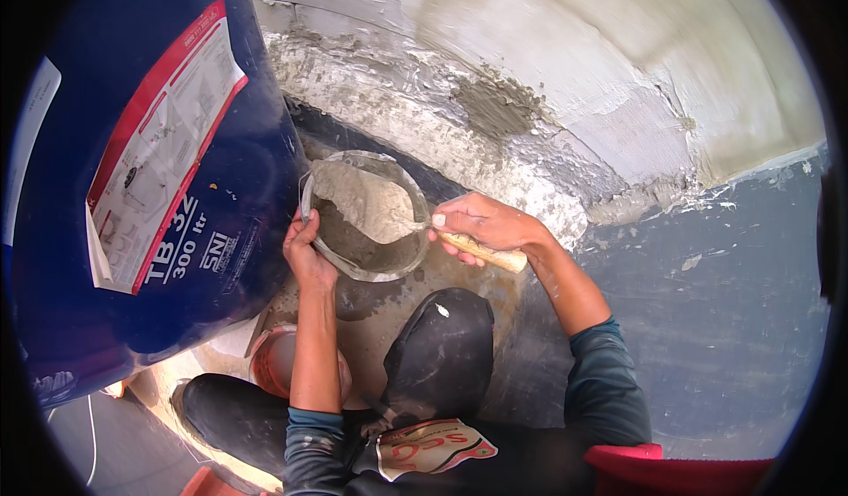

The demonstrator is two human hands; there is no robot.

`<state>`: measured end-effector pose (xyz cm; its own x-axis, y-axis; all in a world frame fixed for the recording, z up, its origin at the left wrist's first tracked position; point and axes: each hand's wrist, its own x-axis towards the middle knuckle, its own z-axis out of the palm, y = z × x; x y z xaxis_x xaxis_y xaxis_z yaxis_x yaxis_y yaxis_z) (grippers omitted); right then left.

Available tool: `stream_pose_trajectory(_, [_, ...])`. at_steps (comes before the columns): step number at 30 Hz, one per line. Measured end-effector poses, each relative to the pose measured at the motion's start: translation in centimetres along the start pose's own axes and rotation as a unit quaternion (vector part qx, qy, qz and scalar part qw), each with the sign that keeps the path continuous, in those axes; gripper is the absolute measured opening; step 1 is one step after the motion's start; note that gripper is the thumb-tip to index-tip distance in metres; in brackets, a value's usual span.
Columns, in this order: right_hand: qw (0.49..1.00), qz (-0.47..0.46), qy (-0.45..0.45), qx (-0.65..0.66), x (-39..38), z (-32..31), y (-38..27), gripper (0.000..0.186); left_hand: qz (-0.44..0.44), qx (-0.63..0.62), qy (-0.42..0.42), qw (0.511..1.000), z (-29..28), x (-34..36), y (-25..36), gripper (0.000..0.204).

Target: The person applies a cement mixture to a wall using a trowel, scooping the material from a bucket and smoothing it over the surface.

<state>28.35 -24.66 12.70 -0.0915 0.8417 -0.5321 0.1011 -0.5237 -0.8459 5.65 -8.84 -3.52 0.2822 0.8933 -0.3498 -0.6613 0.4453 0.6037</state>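
Bent knees (pixel 439 341) in dark trousers sit lowest in view, with an orange-red container (pixel 276 359) just beside the left forearm. Beyond them, the left hand (pixel 306 253) curls its fingers over the near-left rim of a round metal pan (pixel 364 217) holding grey mortar, tilted on the floor. The right hand (pixel 481 224) is closed round the wooden handle of a trowel (pixel 442 234) whose blade dips into the pan. A big blue drum (pixel 150 169) stands left; a mortar-patched white wall (pixel 565 81) curves behind.
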Motion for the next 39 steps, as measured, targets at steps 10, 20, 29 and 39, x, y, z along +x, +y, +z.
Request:
stream_pose_trajectory(10, [0.958, 0.022, -0.067, 0.277, 6.4, -9.1, 1.7, 0.035, -0.021, -0.007, 0.026, 0.999, 1.3, 2.6, -1.3, 0.027])
stream_pose_trajectory(20, [0.947, -0.204, 0.111, 0.22, -1.8, -11.7, -2.7, 0.038, -0.046, -0.003, 0.123, 0.991, 3.5, 7.1, -2.4, 0.028])
stream_pose_trajectory(29, [0.972, -0.088, 0.214, 0.031, 7.0, -6.6, 3.0, 0.029, -0.051, 0.025, 0.063, 0.996, 3.6, 6.8, -2.3, 0.033])
stream_pose_trajectory(39, [0.955, -0.111, 0.255, 0.103, 6.2, -9.6, 2.4, 0.027, -0.036, 0.024, 0.063, 0.997, 2.5, 7.0, -2.7, 0.028])
